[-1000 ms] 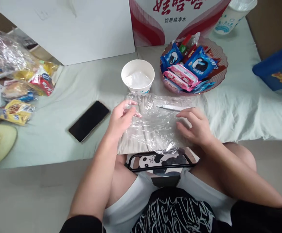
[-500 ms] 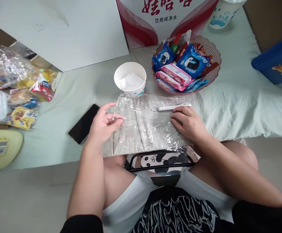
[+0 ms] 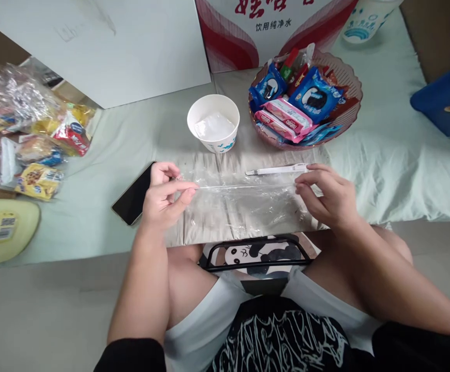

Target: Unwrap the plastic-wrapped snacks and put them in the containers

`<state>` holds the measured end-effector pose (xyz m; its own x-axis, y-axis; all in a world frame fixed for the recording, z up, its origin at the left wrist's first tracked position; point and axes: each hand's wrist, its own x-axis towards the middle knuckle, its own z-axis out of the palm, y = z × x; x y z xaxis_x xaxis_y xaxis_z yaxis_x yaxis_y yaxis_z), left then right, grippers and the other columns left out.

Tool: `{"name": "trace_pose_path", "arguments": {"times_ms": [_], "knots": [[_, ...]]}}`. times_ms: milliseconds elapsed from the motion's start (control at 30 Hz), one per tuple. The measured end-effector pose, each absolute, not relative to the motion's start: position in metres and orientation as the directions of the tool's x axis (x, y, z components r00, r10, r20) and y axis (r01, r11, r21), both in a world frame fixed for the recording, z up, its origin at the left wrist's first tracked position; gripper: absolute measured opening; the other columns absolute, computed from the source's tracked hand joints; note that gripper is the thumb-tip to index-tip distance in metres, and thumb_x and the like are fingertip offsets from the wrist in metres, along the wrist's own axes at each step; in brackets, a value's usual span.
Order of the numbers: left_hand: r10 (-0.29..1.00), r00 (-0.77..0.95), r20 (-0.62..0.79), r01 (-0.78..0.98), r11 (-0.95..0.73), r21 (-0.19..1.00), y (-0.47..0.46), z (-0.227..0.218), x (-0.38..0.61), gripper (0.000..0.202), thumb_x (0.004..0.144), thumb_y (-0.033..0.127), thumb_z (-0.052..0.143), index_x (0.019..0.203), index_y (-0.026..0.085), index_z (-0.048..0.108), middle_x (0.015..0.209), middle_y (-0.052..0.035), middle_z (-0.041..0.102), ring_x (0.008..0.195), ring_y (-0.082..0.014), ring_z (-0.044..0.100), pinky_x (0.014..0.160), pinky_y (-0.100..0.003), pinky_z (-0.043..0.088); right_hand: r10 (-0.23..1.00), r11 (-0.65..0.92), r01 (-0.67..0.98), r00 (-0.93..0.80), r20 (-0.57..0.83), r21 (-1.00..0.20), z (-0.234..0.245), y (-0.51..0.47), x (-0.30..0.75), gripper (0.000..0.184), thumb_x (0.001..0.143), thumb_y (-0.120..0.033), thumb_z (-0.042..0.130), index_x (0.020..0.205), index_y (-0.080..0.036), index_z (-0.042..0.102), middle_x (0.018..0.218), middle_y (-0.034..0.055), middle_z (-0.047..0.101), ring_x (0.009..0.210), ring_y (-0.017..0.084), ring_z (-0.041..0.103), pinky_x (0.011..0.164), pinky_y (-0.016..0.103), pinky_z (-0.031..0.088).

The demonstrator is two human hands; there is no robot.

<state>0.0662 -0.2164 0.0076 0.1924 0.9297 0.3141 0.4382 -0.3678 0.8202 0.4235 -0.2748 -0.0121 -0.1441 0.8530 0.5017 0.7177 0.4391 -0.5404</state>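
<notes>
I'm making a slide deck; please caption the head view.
Left hand and right hand hold clear plastic film near a paper cup and snack bowl.
</notes>
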Motion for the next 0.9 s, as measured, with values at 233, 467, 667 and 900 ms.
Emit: {"name": "trace_pose_path", "arguments": {"times_ms": [233,467,667,900], "knots": [[0.999,-0.024,0.024,0.062,-0.023,0.998,-0.214,0.012,0.087,0.036,0.072,0.053,0.079,0.060,0.022,0.067,0.078,-0.0057,0.069,0.083,-0.0214,0.070,0.076,-0.037,0.061,0.973,0.220,0.387,-0.024,0.229,-0.895,-0.006,-0.274,0.432,0.030,0.093,-0.052,0.072,0.105,-0.027,0.062,0.067,-0.0037,0.066,0.052,0.014,0.065,0.048,0.026,0.051],[0.937,-0.056,-0.345,0.126,0.349,0.929,-0.204,0.008,0.093,0.042,0.078,0.056,0.079,0.067,0.021,0.057,0.057,0.0008,0.057,0.043,-0.0090,0.047,0.036,-0.022,0.028,0.987,0.132,0.161,0.071,0.145,-0.978,-0.027,-0.264,0.428,0.028,0.099,-0.045,0.064,0.121,-0.031,0.052,0.087,-0.0038,0.060,0.055,0.010,0.065,0.052,0.024,0.056],[0.931,0.038,-0.362,0.127,0.355,0.926,-0.202,0.004,0.086,0.058,0.080,0.078,0.066,0.076,0.020,0.061,0.066,-0.0058,0.063,0.058,-0.0167,0.063,0.046,-0.028,0.041,0.997,0.080,0.190,-0.008,0.080,-0.979,-0.038,-0.269,0.428,0.056,0.091,-0.040,0.073,0.138,-0.036,0.043,0.110,0.0006,0.064,0.048,0.007,0.057,0.041,0.025,0.049],[0.901,0.179,-0.394,0.191,0.361,0.913,-0.208,0.019,0.085,0.034,0.063,0.038,0.088,0.078,0.017,0.066,0.066,-0.0029,0.069,0.045,-0.0092,0.053,0.042,-0.023,0.039,0.997,0.056,0.316,0.040,0.072,-0.947,-0.025,-0.269,0.428,0.028,0.097,-0.034,0.064,0.122,-0.028,0.053,0.084,-0.0023,0.067,0.041,0.008,0.052,0.038,0.024,0.042]]}}
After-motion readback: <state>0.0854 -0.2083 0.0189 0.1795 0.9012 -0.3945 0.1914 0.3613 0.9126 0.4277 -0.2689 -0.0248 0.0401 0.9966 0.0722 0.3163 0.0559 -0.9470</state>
